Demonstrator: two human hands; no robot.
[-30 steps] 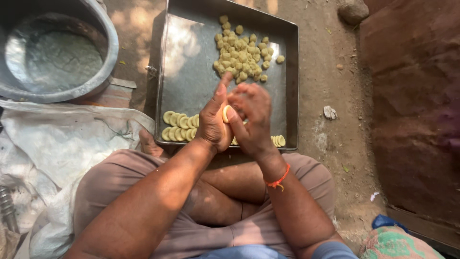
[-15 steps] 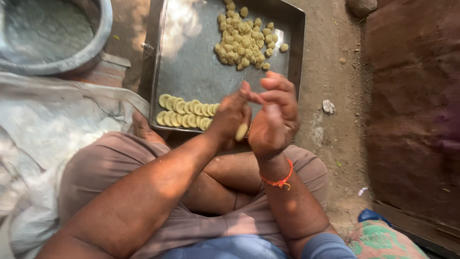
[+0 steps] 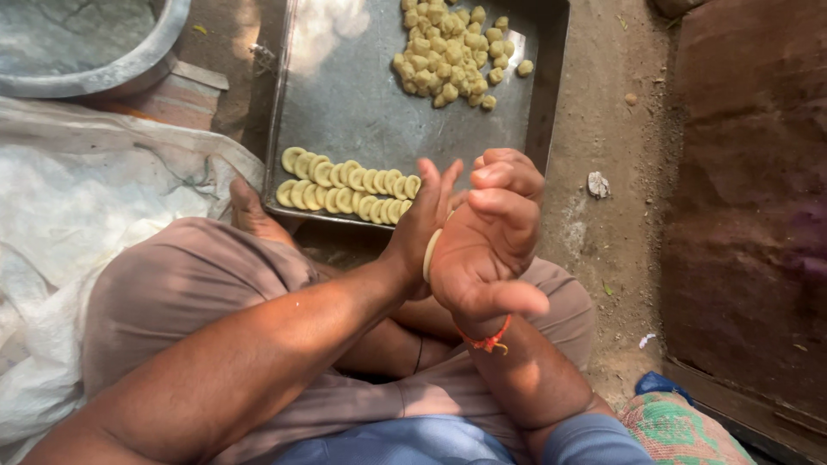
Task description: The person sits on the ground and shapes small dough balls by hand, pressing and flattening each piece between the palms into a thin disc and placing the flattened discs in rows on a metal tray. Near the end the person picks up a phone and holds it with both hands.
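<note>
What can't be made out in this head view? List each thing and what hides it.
- Dough piece, head view: only its pale edge shows, pressed between the left hand and the right hand.
- Metal tray: its far end is cut off by the top edge.
- Pile of dough lumps: its top is cut off by the same edge.
- Round metal basin: mostly beyond the top-left corner.
- Flattened discs: too overlapped to count.

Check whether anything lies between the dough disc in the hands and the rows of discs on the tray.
Nothing visible does. The dough disc is pressed between the left hand and right hand, just over the tray's near edge, beside the rows.
</note>
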